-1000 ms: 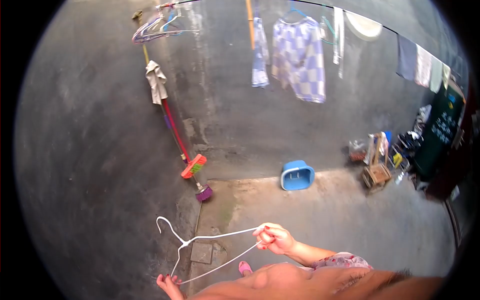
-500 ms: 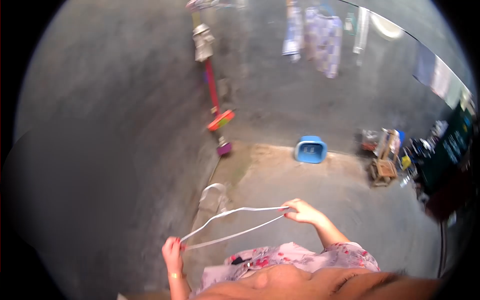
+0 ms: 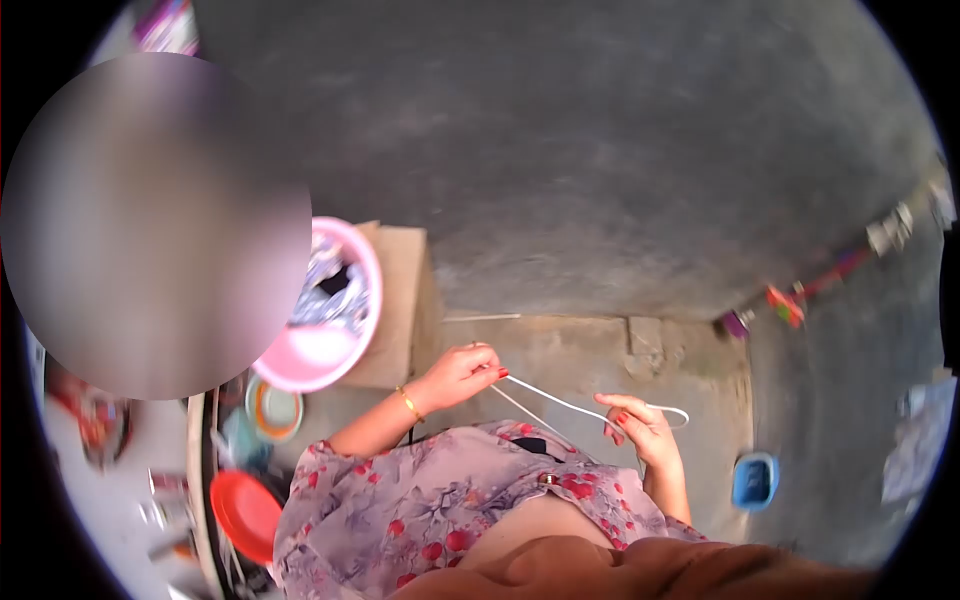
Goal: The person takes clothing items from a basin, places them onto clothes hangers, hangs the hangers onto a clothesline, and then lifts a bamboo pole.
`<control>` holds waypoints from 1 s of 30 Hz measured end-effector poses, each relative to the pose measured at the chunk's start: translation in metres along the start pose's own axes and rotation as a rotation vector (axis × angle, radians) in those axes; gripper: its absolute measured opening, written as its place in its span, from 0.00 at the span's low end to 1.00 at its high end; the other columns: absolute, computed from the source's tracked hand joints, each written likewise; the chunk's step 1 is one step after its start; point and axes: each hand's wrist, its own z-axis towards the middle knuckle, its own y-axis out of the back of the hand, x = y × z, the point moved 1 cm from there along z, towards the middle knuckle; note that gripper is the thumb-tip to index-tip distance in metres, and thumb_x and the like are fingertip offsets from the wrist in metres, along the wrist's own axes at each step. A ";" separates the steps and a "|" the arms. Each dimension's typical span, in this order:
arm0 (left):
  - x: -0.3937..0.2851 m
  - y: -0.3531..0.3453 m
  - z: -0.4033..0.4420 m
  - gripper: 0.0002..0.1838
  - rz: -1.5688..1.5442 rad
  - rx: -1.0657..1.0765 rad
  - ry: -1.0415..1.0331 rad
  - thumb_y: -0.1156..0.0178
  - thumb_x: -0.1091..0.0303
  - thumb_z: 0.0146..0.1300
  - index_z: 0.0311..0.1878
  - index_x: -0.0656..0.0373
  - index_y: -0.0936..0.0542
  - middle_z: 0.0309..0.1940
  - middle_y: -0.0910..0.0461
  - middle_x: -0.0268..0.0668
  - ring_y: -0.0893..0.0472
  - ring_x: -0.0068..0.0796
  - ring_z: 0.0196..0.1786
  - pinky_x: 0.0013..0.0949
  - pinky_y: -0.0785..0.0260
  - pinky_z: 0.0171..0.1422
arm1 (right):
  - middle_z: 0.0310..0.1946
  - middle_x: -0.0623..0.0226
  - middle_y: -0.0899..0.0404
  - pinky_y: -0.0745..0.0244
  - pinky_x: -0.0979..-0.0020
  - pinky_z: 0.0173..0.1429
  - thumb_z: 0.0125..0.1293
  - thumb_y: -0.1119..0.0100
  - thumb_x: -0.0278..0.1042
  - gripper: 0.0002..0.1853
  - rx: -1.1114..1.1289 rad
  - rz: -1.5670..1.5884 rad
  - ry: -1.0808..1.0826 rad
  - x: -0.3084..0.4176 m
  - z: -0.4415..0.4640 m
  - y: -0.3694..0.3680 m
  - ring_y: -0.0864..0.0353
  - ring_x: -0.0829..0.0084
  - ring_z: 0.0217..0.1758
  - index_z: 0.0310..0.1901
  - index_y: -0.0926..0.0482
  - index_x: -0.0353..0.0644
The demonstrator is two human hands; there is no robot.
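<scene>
A thin white wire clothes hanger (image 3: 560,400) stretches between my hands in front of my floral top (image 3: 430,510). My left hand (image 3: 463,375), with a gold bracelet at the wrist, pinches one end of it. Around the other side, near a curved end resembling the hook, the fingers of my right hand (image 3: 640,428) are closed. To the left of my left hand, a pink basin (image 3: 345,370) holds crumpled light clothes (image 3: 345,300); a blurred disc covers part of the basin.
Beneath the basin is a cardboard box (image 3: 402,300). A red basin (image 3: 245,515) and a round container (image 3: 275,408) are at lower left. On the right are a blue basin (image 3: 755,482), an orange brush head (image 3: 785,305) by the wall, and hanging cloth (image 3: 920,440).
My view has turned left, bringing in the pink basin and box. The blue basin has shifted to the right side. My hands have come closer together, still holding the hanger.
</scene>
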 end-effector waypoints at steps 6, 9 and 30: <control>0.009 0.042 -0.058 0.04 -0.105 -0.251 0.088 0.42 0.72 0.63 0.39 0.60 0.22 0.34 0.24 0.34 0.23 0.26 0.42 0.28 0.31 0.46 | 0.23 0.71 0.24 0.37 0.79 0.24 0.70 0.53 0.30 0.15 0.284 -0.063 -0.210 0.038 0.059 -0.031 0.34 0.82 0.20 0.55 0.23 0.43; 0.016 0.059 -0.090 0.08 -0.161 -0.571 0.209 0.43 0.72 0.63 0.45 0.59 0.22 0.38 0.24 0.32 0.25 0.24 0.44 0.28 0.31 0.49 | 0.22 0.71 0.25 0.39 0.78 0.25 0.69 0.52 0.29 0.14 0.272 -0.159 -0.173 0.049 0.068 -0.032 0.34 0.82 0.20 0.54 0.23 0.42; 0.162 0.305 -0.116 0.27 1.152 -0.607 0.911 0.39 0.69 0.48 0.55 0.58 0.27 0.49 0.25 0.51 0.28 0.54 0.54 0.46 0.32 0.57 | 0.22 0.74 0.26 0.42 0.81 0.25 0.68 0.53 0.29 0.16 -0.084 -0.270 -0.249 0.047 0.021 -0.034 0.38 0.85 0.20 0.56 0.25 0.41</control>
